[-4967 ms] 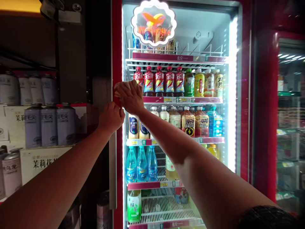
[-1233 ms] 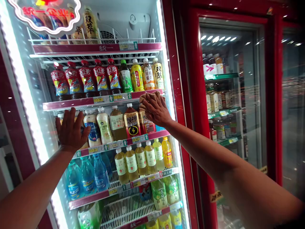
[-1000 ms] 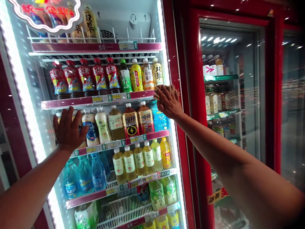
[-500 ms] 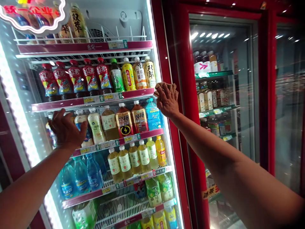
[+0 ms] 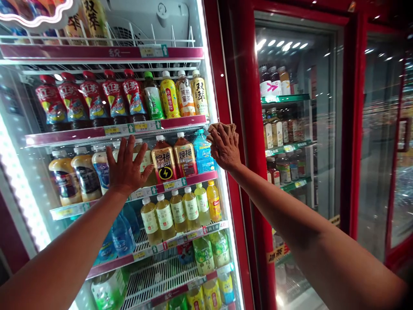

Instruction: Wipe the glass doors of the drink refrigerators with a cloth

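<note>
My right hand (image 5: 226, 148) lies over a folded brown cloth (image 5: 222, 128), pressing it at the lit right edge of a drinks fridge, beside a blue bottle (image 5: 204, 153). The fingers rest on top of the cloth. My left hand (image 5: 129, 168) is spread flat in front of the third shelf down, hiding some bottles behind it; it holds nothing. It appears to lie against clear glass, though contact is hard to make out. Near it stand brown-labelled bottles (image 5: 165, 159) and dark-labelled bottles (image 5: 86, 172).
Red-capped bottles (image 5: 93, 97) line the shelf above. Pale yellow bottles (image 5: 177, 211) and blue bottles (image 5: 122, 234) stand below. A red frame (image 5: 250, 107) separates this fridge from a second glass-fronted one (image 5: 300, 56). A white-outlined sign (image 5: 35, 19) is at upper left.
My left hand has moved right across the shelf front, its fingers spreading wider. My right hand and the cloth have slid a little down the fridge's right edge. The view has shifted slightly.
</note>
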`<action>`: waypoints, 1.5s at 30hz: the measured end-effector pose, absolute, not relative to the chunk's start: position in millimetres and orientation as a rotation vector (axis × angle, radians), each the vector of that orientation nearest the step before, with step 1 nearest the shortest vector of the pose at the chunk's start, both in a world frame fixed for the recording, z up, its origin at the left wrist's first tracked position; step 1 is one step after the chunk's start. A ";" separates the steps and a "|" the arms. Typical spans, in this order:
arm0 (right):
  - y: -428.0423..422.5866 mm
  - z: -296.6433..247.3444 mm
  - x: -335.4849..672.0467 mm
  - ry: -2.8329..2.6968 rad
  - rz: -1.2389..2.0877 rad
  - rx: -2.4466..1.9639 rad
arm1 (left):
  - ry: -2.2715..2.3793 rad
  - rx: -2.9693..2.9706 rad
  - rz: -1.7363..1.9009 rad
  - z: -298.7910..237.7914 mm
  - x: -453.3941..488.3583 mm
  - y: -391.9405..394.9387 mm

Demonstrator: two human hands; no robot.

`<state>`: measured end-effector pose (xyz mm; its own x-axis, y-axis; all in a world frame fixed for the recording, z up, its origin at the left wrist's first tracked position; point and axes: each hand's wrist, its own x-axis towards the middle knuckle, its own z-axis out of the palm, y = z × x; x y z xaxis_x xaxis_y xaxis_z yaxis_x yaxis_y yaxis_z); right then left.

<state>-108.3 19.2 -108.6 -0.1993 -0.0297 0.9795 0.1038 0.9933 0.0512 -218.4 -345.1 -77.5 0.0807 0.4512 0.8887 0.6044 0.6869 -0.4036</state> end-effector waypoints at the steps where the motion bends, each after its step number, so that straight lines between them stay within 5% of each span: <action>1: 12.9 -116.1 -109.8 -1.770 -0.125 -0.041 | -1.547 -0.897 -0.140 -77.8 -218.7 -345.7; 24: 1.7 -132.3 -108.8 -1.798 -0.100 -0.002 | -1.543 -0.839 -0.142 -83.8 -223.4 -346.2; 45: -116.9 -129.3 -153.9 -1.687 0.032 -0.023 | -1.504 -0.938 -0.235 -86.7 -223.1 -351.9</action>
